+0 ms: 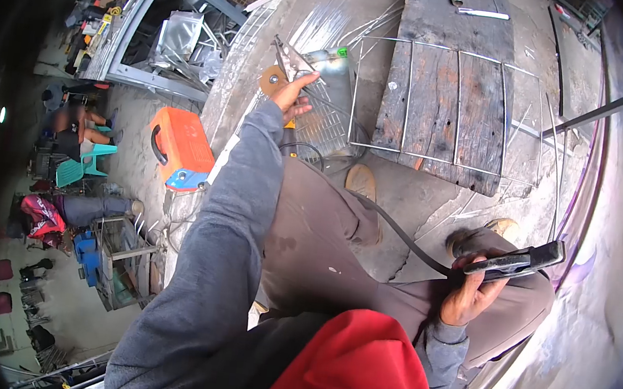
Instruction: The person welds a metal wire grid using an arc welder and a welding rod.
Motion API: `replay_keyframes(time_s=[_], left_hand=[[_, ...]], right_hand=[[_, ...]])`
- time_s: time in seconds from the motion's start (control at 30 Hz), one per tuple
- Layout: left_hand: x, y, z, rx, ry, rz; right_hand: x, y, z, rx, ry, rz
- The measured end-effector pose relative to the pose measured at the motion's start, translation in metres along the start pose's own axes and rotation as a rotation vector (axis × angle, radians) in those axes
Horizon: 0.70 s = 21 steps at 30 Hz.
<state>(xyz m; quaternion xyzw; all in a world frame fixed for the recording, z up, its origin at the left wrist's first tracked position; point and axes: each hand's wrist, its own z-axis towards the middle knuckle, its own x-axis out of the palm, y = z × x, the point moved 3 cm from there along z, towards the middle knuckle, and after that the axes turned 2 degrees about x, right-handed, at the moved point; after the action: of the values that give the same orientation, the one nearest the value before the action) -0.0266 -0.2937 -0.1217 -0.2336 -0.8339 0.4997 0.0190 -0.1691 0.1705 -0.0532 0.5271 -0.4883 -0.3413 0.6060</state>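
My left hand [292, 98] reaches forward with its fingers apart, over loose metal pieces on the concrete. Close by it are a round brown disc [271, 80] and an angled metal piece [287, 55]. A welding electrode holder [519, 263], black with a thick cable [409, 244], is gripped in my right hand [467, 295] above my knee. In front of me, a frame of thin metal rods [456, 103] lies across a worn wooden plank [431, 124].
An orange case with a black handle [181, 147] stands at the left. Thin metal rods [323, 23] are scattered ahead. Farther left are a metal-framed table [114, 68], a teal chair [84, 165] and other people. A pale sheet [610, 267] hangs at the right.
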Motion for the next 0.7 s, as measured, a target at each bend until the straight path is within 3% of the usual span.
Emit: replay_keyframes(time_s=[0.1, 0.17, 0.23, 0.3, 0.37, 0.43, 0.53, 0.6, 0.63, 0.7], left_hand=[[-0.017, 0.0, -0.034, 0.065, 0.09, -0.254], [-0.026, 0.007, -0.054, 0.098, 0.114, -0.257], [-0.028, 0.01, -0.073, 0.263, 0.168, -0.253], [-0.03, 0.004, -0.092, 0.313, 0.149, -0.181], [-0.032, -0.009, -0.106, 0.471, 0.08, -0.363], [-0.032, -0.028, -0.12, 0.586, 0.145, -0.452], [-0.021, -0.066, -0.153, 0.666, 0.178, -0.481], [-0.013, -0.091, -0.174, 0.713, 0.189, -0.599], [-0.014, -0.098, -0.173, 0.712, 0.193, -0.601], [-0.01, -0.122, -0.175, 0.701, 0.237, -0.22]], right_hand=[[-0.007, -0.005, -0.003, -0.049, 0.045, -0.044], [-0.005, -0.002, -0.003, -0.093, 0.065, -0.043], [-0.008, -0.006, -0.005, -0.093, 0.059, -0.055], [-0.017, -0.01, -0.01, 0.005, 0.105, -0.01], [-0.02, -0.013, -0.013, -0.002, 0.084, -0.053], [-0.019, -0.014, -0.016, -0.028, 0.057, -0.069], [-0.014, 0.0, -0.022, 0.072, 0.085, -0.078], [-0.01, 0.008, -0.022, -0.005, 0.064, -0.13], [-0.009, 0.012, -0.021, -0.085, 0.047, -0.178], [-0.012, 0.008, -0.019, -0.138, 0.025, -0.219]])
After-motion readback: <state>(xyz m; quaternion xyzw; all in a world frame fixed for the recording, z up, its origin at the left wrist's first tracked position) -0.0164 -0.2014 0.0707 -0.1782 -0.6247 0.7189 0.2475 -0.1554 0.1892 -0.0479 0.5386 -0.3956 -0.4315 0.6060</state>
